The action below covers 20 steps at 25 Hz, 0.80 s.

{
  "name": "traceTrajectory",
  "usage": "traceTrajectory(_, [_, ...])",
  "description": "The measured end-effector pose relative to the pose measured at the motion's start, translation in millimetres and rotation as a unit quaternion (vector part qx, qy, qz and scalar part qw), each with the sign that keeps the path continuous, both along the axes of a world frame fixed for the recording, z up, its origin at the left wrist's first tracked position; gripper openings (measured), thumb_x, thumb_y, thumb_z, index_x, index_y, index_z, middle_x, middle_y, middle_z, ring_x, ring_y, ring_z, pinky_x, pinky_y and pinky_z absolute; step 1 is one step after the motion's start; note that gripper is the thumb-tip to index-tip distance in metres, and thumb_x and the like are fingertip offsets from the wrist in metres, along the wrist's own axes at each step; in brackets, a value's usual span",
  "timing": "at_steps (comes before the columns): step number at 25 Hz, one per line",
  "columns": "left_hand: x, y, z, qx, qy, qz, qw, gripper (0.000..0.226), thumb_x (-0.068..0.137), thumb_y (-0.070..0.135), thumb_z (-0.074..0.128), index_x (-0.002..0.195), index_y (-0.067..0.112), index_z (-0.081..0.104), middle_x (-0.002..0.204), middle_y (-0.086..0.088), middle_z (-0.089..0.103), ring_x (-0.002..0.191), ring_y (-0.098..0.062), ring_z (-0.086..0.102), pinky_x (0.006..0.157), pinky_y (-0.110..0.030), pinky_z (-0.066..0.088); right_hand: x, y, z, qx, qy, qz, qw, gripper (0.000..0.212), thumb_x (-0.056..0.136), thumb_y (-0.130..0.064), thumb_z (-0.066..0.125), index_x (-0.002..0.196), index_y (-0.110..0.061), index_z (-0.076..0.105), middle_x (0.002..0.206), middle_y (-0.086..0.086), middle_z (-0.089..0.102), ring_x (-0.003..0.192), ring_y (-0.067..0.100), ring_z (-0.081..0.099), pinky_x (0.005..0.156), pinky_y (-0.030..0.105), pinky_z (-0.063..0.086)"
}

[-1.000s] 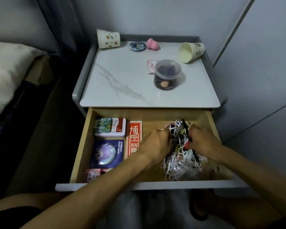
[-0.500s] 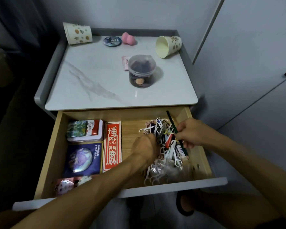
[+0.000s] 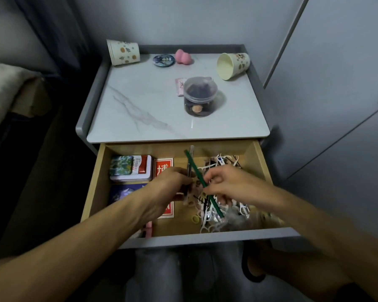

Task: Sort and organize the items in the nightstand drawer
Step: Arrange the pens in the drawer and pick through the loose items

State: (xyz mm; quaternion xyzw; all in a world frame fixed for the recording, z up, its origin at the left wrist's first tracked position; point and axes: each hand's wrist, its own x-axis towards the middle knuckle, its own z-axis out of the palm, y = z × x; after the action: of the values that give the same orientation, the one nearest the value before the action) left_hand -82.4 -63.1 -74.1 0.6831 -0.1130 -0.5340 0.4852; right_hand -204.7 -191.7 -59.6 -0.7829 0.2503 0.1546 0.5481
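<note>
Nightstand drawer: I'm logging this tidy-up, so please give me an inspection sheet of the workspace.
Surface: white marble-look nightstand top, open wooden drawer below.
Job's things: slim green stick, slim grey pen, tangle of white floss picks, patterned tin, red card pack.
Clutter: clear lidded jar, two tipped paper cups, pink sponge, round badge on top.
Hands: right hand pinches the stick; left hand grips the pen.
Cables: nothing seen.
Surroundings: bed left, grey cabinet doors right.

The wooden drawer [image 3: 144, 150] stood open. A green pencil [image 3: 196, 170] and a grey pen [image 3: 191, 154] tilted above white floss picks [image 3: 224, 161] heaped at its right.
</note>
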Motion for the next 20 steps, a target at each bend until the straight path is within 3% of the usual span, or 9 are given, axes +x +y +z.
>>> traceTrajectory(2, [2, 5, -2, -0.018, 0.07, 0.081, 0.994, 0.023, 0.095, -0.001, 0.04, 0.097, 0.003, 0.062, 0.072, -0.008, 0.056, 0.064, -0.017, 0.052, 0.059, -0.029, 0.042, 9, 21, -8, 0.008, -0.019, 0.007, 1.0, 0.003, 0.092, -0.02, 0.066, 0.092, -0.019, 0.063, 0.061, -0.006, 0.061, 0.05, 0.005, 0.053, 0.05, 0.021, 0.042])
traceTrajectory(4, [5, 5, -6, -0.018, 0.079, 0.113, 0.99, 0.015, 0.091, 0.009, 0.044, 0.094, 0.009, 0.059, 0.064, -0.002, 0.047, 0.057, -0.015, 0.042, 0.054, -0.028, 0.035, 16, 34, -14, 0.0, -0.031, -0.002, 1.0, 0.007, 0.094, -0.019, 0.063, 0.087, -0.019, 0.061, 0.06, -0.007, 0.059, 0.047, 0.002, 0.052, 0.048, 0.017, 0.041])
traceTrajectory(8, [11, 9, -8, 0.009, -0.013, 0.131, 0.991, 0.018, 0.096, 0.022, 0.053, 0.088, 0.007, 0.061, 0.066, -0.004, 0.043, 0.054, -0.015, 0.04, 0.051, -0.027, 0.03, 30, 41, -17, 0.002, -0.048, 0.033, 0.998, 0.014, 0.096, -0.025, 0.061, 0.082, -0.024, 0.063, 0.062, -0.004, 0.06, 0.049, 0.004, 0.055, 0.05, 0.019, 0.043])
traceTrajectory(10, [18, 14, -7, 0.014, -0.041, 0.158, 0.986, 0.026, 0.101, 0.023, 0.049, 0.082, 0.007, 0.059, 0.067, -0.005, 0.041, 0.052, -0.014, 0.036, 0.047, -0.023, 0.026, 38, 23, -22, -0.07, -0.045, 0.056, 0.995, 0.019, 0.098, -0.029, 0.056, 0.082, -0.025, 0.065, 0.065, -0.007, 0.061, 0.05, 0.0, 0.055, 0.053, 0.016, 0.044])
traceTrajectory(12, [23, 18, -5, 0.021, -0.054, 0.158, 0.986, 0.031, 0.102, 0.027, 0.048, 0.08, 0.008, 0.059, 0.069, -0.004, 0.042, 0.055, -0.013, 0.037, 0.047, -0.024, 0.028, 42, -3, -32, -0.228, -0.044, 0.073, 0.97, 0.019, 0.098, -0.026, 0.057, 0.085, -0.021, 0.07, 0.068, -0.012, 0.06, 0.056, -0.002, 0.057, 0.06, 0.021, 0.045])
traceTrajectory(14, [27, 23, -4, 0.024, -0.046, 0.155, 0.987, 0.032, 0.103, 0.028, 0.047, 0.079, 0.009, 0.059, 0.07, -0.004, 0.05, 0.057, -0.014, 0.042, 0.047, -0.024, 0.032, 40, -22, -48, -0.331, 0.004, 0.152, 0.931, 0.011, 0.095, -0.019, 0.062, 0.092, -0.021, 0.072, 0.078, -0.014, 0.063, 0.073, 0.005, 0.063, 0.07, 0.029, 0.049])
traceTrajectory(17, [27, 27, 0, 0.022, 0.017, 0.16, 0.987, 0.031, 0.103, 0.028, 0.045, 0.08, 0.012, 0.058, 0.064, -0.002, 0.06, 0.055, -0.014, 0.047, 0.049, -0.025, 0.033, 31, -22, -68, -0.397, 0.068, 0.279, 0.872, 0.022, 0.089, -0.014, 0.066, 0.107, -0.027, 0.068, 0.1, -0.008, 0.06, 0.096, 0.013, 0.061, 0.081, 0.033, 0.051])
traceTrajectory(20, [27, 30, 3, 0.025, 0.073, 0.153, 0.985, 0.032, 0.104, 0.032, 0.044, 0.079, 0.015, 0.056, 0.059, 0.002, 0.054, 0.049, -0.012, 0.048, 0.049, -0.025, 0.03, 29, -22, -75, -0.44, 0.033, 0.309, 0.843, 0.029, 0.087, -0.014, 0.065, 0.113, -0.028, 0.064, 0.113, -0.004, 0.054, 0.101, 0.016, 0.059, 0.08, 0.032, 0.049])
